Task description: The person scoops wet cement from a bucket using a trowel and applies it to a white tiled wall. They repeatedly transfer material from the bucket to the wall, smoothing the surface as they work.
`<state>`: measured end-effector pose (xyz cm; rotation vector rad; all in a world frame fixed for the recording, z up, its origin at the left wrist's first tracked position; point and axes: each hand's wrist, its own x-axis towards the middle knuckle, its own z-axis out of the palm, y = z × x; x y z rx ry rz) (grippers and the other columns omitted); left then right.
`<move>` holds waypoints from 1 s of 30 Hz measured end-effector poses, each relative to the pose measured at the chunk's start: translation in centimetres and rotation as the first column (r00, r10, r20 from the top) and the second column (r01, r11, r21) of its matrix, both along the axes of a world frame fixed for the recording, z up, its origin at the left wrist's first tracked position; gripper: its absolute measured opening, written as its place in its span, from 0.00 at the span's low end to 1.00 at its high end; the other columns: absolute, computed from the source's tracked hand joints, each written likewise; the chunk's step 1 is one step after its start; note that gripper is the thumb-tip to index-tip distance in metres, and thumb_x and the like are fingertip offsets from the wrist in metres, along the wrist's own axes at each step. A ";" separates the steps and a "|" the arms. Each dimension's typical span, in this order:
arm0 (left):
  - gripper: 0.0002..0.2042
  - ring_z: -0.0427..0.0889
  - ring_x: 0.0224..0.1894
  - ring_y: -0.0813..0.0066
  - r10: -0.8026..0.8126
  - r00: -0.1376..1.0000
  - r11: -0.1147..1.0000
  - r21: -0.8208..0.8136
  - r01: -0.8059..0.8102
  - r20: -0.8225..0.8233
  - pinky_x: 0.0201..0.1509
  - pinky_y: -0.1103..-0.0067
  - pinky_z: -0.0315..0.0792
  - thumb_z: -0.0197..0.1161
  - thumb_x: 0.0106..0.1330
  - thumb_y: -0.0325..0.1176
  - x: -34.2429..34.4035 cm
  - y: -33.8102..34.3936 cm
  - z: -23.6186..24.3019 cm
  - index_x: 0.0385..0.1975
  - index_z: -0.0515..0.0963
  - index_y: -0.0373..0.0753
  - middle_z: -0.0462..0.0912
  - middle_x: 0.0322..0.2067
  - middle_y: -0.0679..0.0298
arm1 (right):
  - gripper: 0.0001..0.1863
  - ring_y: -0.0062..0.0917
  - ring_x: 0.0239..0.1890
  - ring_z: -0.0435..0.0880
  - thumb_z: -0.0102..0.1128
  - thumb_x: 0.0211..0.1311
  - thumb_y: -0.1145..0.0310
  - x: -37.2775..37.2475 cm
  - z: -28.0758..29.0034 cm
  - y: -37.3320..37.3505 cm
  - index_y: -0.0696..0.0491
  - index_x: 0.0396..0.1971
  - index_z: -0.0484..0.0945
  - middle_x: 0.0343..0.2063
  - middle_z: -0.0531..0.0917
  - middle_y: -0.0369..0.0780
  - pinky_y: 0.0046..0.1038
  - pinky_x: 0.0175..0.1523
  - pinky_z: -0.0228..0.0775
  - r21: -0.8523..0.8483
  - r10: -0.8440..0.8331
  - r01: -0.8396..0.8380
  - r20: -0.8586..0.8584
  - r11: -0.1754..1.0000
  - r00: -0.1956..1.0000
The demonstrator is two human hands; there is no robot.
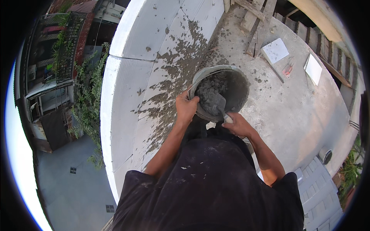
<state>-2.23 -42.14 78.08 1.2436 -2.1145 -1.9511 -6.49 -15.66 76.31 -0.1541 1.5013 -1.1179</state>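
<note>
A round grey bucket is tipped in front of me, with wet mortar lying in it. My left hand is closed on the bucket's rim at its left side. In my right hand is the pale handle of a trowel. The trowel's blade reaches into the bucket and rests against the mortar, partly coated with it. To the left of the bucket, a white block wall is splattered with grey mortar.
Wooden planks lie at the far end of the concrete floor. Two white blocks lie at the right. Stacked pale blocks stand at the lower right. Beyond the wall's left edge, a paved yard lies far below.
</note>
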 end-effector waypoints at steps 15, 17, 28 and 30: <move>0.11 0.81 0.30 0.73 0.408 0.909 0.909 0.050 -0.413 0.085 0.34 0.72 0.76 0.67 0.53 0.20 8.2 -2.9 -8.1 0.37 0.83 0.26 0.86 0.31 0.58 | 0.13 0.21 0.17 0.76 0.67 0.64 0.67 3.7 -0.3 1.5 0.61 0.39 0.77 0.20 0.78 0.36 0.27 0.24 0.70 0.123 -0.339 0.321 0.166 0.939 0.926; 0.11 0.81 0.29 0.73 0.415 0.904 0.909 -0.015 -0.416 0.102 0.33 0.71 0.75 0.67 0.52 0.20 10.8 -4.2 -9.9 0.36 0.82 0.25 0.86 0.31 0.58 | 0.10 0.19 0.16 0.74 0.66 0.65 0.68 4.3 -0.1 1.1 0.58 0.36 0.75 0.19 0.76 0.35 0.27 0.22 0.68 0.110 -0.478 0.465 0.220 0.878 0.850; 0.14 0.85 0.31 0.66 0.434 0.865 0.898 -0.050 -0.436 0.251 0.37 0.68 0.79 0.67 0.52 0.17 18.6 -6.5 -8.8 0.40 0.82 0.24 0.87 0.34 0.55 | 0.17 0.40 0.24 0.88 0.64 0.59 0.67 -0.7 -24.4 -5.4 0.68 0.38 0.80 0.28 0.86 0.50 0.41 0.30 0.79 0.152 -0.793 0.980 -0.577 0.131 0.196; 0.13 0.85 0.30 0.67 0.498 0.825 0.866 -0.103 -0.489 0.267 0.35 0.68 0.79 0.67 0.52 0.17 22.1 -8.4 -9.5 0.39 0.82 0.24 0.87 0.33 0.56 | 0.19 0.49 0.37 0.90 0.64 0.59 0.65 -4.0 -19.9 -16.4 0.72 0.36 0.82 0.33 0.88 0.57 0.46 0.43 0.79 0.365 -0.822 0.893 -0.399 0.265 0.407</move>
